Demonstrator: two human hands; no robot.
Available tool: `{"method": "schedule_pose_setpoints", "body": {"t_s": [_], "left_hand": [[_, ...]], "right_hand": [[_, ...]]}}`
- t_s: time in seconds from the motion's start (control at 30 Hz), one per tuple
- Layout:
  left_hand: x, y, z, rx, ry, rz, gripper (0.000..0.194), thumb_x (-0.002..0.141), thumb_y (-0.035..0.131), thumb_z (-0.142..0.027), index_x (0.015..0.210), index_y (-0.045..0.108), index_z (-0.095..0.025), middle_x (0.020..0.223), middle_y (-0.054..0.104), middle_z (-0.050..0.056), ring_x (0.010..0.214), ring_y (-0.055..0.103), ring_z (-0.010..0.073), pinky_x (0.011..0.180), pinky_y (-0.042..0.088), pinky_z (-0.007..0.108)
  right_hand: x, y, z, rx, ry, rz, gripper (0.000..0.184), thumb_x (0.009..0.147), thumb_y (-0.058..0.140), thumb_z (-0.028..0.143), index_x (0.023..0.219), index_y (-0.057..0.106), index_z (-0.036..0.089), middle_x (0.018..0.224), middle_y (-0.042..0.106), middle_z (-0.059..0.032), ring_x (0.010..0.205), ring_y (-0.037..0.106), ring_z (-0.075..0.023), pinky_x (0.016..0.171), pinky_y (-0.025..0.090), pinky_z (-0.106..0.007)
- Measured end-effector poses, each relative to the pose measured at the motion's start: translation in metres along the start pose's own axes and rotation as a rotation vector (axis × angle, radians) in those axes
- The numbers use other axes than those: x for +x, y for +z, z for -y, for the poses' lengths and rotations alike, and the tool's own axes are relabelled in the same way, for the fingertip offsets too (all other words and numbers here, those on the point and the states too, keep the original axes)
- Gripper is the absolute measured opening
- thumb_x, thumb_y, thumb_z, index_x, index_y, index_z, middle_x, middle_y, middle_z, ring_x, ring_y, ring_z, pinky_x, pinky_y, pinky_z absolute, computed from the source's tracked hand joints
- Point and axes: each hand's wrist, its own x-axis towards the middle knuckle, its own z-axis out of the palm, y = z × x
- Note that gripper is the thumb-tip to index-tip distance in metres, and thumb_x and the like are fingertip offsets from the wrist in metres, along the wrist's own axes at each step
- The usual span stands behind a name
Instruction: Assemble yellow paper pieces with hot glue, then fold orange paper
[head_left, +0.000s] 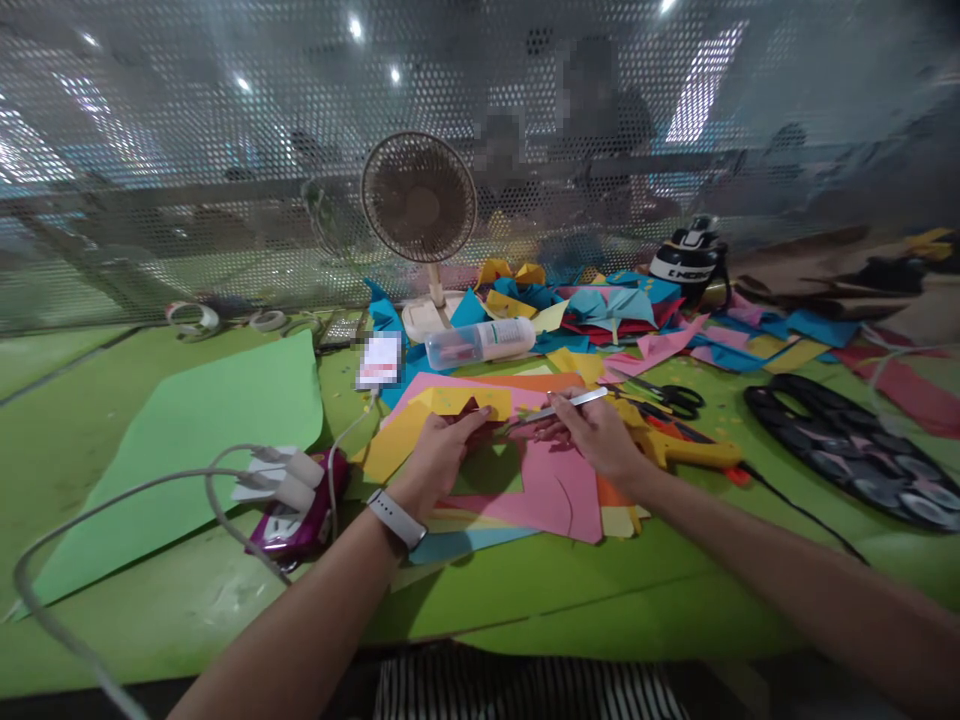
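From where I stand, the left hand (pixel 442 450) has its fingertips closed on a piece of yellow paper (pixel 450 402), just over the pink paper (pixel 559 480) in the middle of the table (pixel 600 610). The right hand (pixel 600 430) grips slim silver tweezers (pixel 589 398); I can't tell whether their tips hold anything. If they close hard or slip, I'd expect the yellow paper to crease or tear, or a fingertip to be nipped. The yellow glue gun (pixel 690 450) lies near the right forearm (pixel 720 520); should it be hot, a careless sweep could mean a burn, and loose sheets could stick. The scissors (pixel 679 400) lie among scraps, and a tug on the white cable (pixel 150 490) might shift the purple power strip (pixel 315 530)
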Motion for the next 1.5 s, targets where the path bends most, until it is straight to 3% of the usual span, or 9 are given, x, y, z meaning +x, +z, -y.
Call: {"method": "schedule_pose_setpoints", "body": {"t_s": [0.13,0.33,0.43,0.8,1.03,1.2,1.27,1.5], "left_hand": [[-0.001,-0.001,0.001,0.001,0.008,0.013,0.02,0.064,0.078,-0.028,0.073,0.068,-0.013,0.071,0.072,0.007,0.061,0.066,0.0164,0.057,0.052,0.025],[-0.005,-0.002,-0.001,-0.009,0.009,0.085,0.017,0.07,0.075,-0.027,0.077,0.068,-0.013,0.083,0.073,0.01,0.077,0.069,0.0188,0.073,0.053,0.029],[-0.005,-0.002,-0.001,0.006,0.013,0.084,0.015,0.072,0.073,-0.026,0.079,0.069,-0.014,0.082,0.073,0.008,0.077,0.069,0.0177,0.075,0.053,0.029],[-0.001,-0.005,0.003,0.016,0.032,0.099,0.018,0.069,0.075,-0.028,0.074,0.069,-0.012,0.083,0.073,0.012,0.075,0.068,0.0187,0.072,0.052,0.032],[-0.003,-0.005,0.003,0.037,0.018,0.087,0.02,0.07,0.075,-0.03,0.077,0.068,-0.012,0.081,0.072,0.01,0.069,0.067,0.0174,0.065,0.051,0.029],[0.001,-0.007,0.007,0.041,0.06,0.121,0.018,0.071,0.074,-0.03,0.072,0.068,-0.013,0.076,0.072,0.009,0.067,0.066,0.0169,0.064,0.051,0.028],[0.004,-0.008,0.009,0.035,0.079,0.136,0.018,0.072,0.073,-0.029,0.072,0.069,-0.012,0.078,0.072,0.009,0.069,0.066,0.017,0.067,0.051,0.029],[0.003,-0.008,0.008,0.045,0.045,0.108,0.016,0.07,0.074,-0.027,0.073,0.069,-0.012,0.081,0.072,0.011,0.074,0.067,0.0185,0.072,0.051,0.03]], "right_hand": [[-0.004,-0.002,0.001,-0.105,-0.075,0.038,0.031,0.086,0.051,0.052,0.088,0.053,0.021,0.066,0.067,-0.0015,0.062,0.07,-0.02,0.049,0.058,-0.028],[-0.017,-0.003,0.002,-0.496,-0.477,0.18,0.02,0.092,0.048,0.037,0.099,0.057,0.021,0.087,0.068,-0.0055,0.072,0.069,-0.017,0.06,0.058,-0.027],[-0.019,-0.004,0.002,-0.586,-0.559,0.182,0.019,0.093,0.046,0.033,0.102,0.058,0.021,0.089,0.067,-0.0056,0.069,0.067,-0.0152,0.06,0.057,-0.026],[-0.023,-0.002,0.015,-0.76,-0.637,0.188,0.021,0.093,0.044,0.03,0.103,0.061,0.022,0.082,0.07,-0.005,0.069,0.067,-0.0164,0.062,0.054,-0.027],[-0.021,-0.003,0.013,-0.553,-0.43,0.184,0.023,0.093,0.042,0.037,0.097,0.06,0.022,0.088,0.068,-0.0055,0.072,0.067,-0.0167,0.06,0.056,-0.028],[-0.027,-0.002,0.025,-0.784,-0.696,0.26,0.019,0.092,0.044,0.027,0.097,0.061,0.021,0.082,0.07,-0.0063,0.072,0.066,-0.0179,0.066,0.052,-0.03],[-0.028,-0.001,0.028,-0.834,-0.732,0.269,0.019,0.092,0.043,0.026,0.096,0.061,0.022,0.081,0.071,-0.006,0.071,0.065,-0.0177,0.066,0.051,-0.03],[-0.027,-0.001,0.03,-0.719,-0.566,0.262,0.021,0.092,0.043,0.027,0.1,0.062,0.023,0.087,0.071,-0.0054,0.077,0.067,-0.0175,0.067,0.054,-0.029]]}}
